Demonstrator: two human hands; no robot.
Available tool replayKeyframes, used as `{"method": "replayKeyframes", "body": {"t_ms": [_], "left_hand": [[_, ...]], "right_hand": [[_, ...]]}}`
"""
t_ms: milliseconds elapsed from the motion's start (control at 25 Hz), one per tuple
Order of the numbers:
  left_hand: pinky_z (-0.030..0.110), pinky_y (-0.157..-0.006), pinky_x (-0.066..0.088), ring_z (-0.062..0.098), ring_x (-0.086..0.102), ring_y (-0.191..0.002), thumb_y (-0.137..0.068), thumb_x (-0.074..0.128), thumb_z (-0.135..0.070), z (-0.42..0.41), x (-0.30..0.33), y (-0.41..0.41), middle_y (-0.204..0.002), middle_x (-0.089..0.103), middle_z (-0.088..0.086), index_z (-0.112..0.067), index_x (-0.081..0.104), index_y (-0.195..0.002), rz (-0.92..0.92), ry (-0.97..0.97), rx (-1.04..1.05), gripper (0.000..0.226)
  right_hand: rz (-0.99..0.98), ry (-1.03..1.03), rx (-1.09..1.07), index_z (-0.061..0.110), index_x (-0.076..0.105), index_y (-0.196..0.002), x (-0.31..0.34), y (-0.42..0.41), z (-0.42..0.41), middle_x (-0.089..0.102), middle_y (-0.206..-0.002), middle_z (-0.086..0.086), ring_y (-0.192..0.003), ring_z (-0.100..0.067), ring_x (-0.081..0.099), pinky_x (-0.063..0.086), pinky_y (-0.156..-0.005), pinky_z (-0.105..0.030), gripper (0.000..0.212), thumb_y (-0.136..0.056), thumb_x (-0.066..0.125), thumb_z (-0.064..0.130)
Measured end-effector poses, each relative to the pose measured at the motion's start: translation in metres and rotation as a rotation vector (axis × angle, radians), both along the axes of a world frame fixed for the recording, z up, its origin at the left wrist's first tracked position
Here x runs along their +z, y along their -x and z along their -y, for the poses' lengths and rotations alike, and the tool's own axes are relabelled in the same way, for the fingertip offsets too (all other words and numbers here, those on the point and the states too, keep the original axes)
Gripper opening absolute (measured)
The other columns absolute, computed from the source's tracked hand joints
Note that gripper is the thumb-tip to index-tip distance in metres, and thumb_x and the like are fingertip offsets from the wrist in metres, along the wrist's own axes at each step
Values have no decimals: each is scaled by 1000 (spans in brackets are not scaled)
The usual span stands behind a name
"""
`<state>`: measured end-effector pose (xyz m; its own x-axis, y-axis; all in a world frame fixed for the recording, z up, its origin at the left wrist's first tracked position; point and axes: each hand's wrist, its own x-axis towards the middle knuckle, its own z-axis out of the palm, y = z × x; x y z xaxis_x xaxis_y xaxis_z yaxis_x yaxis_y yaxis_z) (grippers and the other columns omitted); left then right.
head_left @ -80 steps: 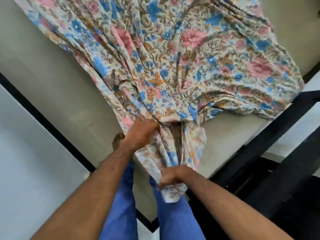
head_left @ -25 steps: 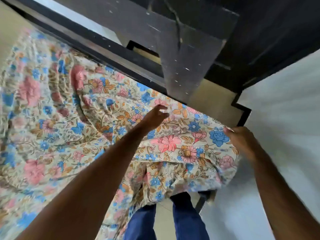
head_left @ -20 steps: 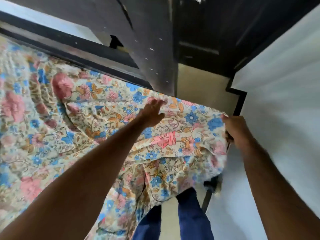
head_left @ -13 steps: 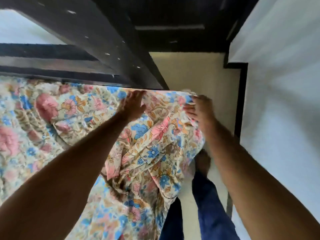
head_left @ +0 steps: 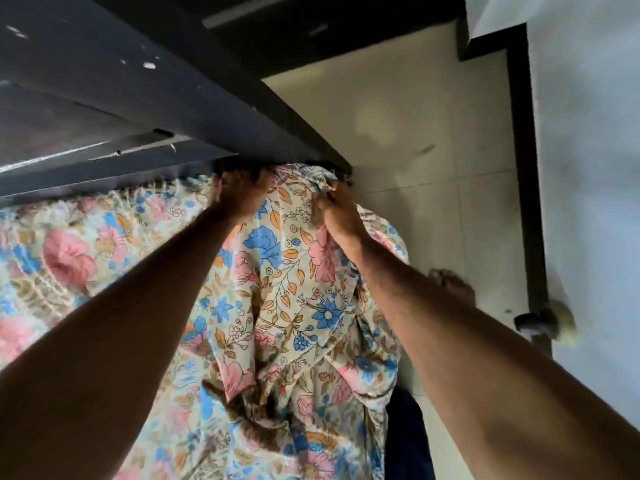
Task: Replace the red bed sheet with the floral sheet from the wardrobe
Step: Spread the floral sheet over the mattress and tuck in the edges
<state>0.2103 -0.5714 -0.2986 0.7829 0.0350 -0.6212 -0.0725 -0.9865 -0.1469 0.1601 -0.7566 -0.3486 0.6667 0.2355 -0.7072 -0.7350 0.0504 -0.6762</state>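
Now the floral sheet (head_left: 277,292) covers the mattress from 9 o'clock to frame centre, its loose corner bunched and hanging off the bed edge toward 6 o'clock. No red sheet in view. Dark bed frame (head_left: 145,98) runs across the top from 9 to 1 o'clock; tiled floor (head_left: 415,133) at 1 o'clock, white wall at 3.

Change vs. half a sec ago: both hands have gone from lying on top of the corner to the frame edge itself, w/ fabric pushed into the gap at 12 o'clock.

Left hand (head_left: 239,192): fingers curled down over the sheet edge, tips hidden behind the frame. Right hand (head_left: 336,213): fingers closed, pinching a wad of cloth at the corner.

Judgement: corner tuck in progress; spread approx. done this end, hanging slack not yet dealt with.
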Motion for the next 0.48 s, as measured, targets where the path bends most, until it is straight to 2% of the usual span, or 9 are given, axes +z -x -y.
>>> {"method": "replayKeyframes", "body": {"t_ms": [80, 120, 200, 240, 280, 320, 360, 400, 480], "left_hand": [[61, -90, 52, 50, 63, -105, -103, 26, -21, 14, 19, 1, -118, 61, 35, 7, 41, -138, 30, 179, 113, 47], [59, -89, 53, 50, 63, -104, -102, 37, -16, 15, 24, 1, -117, 61, 35, 6, 41, -137, 58, 263, 225, 41], [57, -75, 57, 49, 66, -92, -89, 67, -2, 7, 20, 7, -104, 63, 34, 0, 42, -129, 22, 244, 237, 47], [60, -76, 55, 49, 65, -92, -86, 71, -2, 4, 18, 21, -105, 62, 34, 0, 40, -127, 59, 253, 175, 51], [63, -89, 51, 50, 60, -107, -93, 65, -11, 3, 19, 32, -120, 58, 33, 0, 37, -133, 71, 284, 116, 50], [62, -107, 39, 48, 48, -129, -101, 53, -25, 8, 26, 44, -144, 46, 28, -1, 32, -144, 165, 277, 78, 53], [56, -119, 27, 41, 32, -144, -104, 44, -31, 11, 32, 58, -159, 28, 20, -4, 25, -153, 165, 248, 13, 59], [53, -122, 23, 36, 25, -149, -103, 42, -30, 17, 39, 71, -163, 19, 17, -6, 23, -156, 182, 264, -77, 61], [54, -118, 30, 32, 29, -147, -98, 45, -23, 23, 45, 82, -160, 27, 17, -8, 33, -153, 159, 267, -349, 58]], "right_hand": [[0, 16, -57, 14, 39, -141, -8, -4, -7, 62, -80, 1, -61, -16, 59, 58, -64, -42, 38, -104, 49, 18], [12, 44, -52, 17, 40, -141, -7, -7, -7, 63, -83, 2, -66, -15, 60, 58, -66, -41, 38, -104, 50, 20], [34, 93, -32, 15, 45, -139, -8, -14, -8, 62, -94, 7, -74, -3, 60, 54, -68, -25, 35, -105, 51, 20], [37, 112, -26, 15, 48, -137, -9, -17, -8, 61, -100, 8, -80, 2, 58, 49, -69, -19, 34, -105, 51, 21], [37, 130, -11, 14, 51, -135, -6, -21, -8, 60, -103, 9, -83, 3, 55, 45, -70, -18, 32, -105, 50, 23], [38, 144, -7, 15, 54, -133, -8, -23, -10, 61, -101, 9, -84, 1, 56, 44, -71, -20, 30, -105, 49, 25], [23, 163, 1, 15, 56, -130, -1, -25, -10, 61, -98, 9, -85, -1, 58, 46, -74, -23, 30, -105, 48, 29], [13, 178, -7, 15, 58, -127, -2, -27, -12, 62, -97, 9, -89, -6, 61, 48, -77, -25, 30, -106, 47, 33], [-29, 180, -13, 15, 61, -120, -6, -34, -16, 64, -95, 7, -95, -12, 63, 47, -78, -24, 28, -106, 46, 34]]}}
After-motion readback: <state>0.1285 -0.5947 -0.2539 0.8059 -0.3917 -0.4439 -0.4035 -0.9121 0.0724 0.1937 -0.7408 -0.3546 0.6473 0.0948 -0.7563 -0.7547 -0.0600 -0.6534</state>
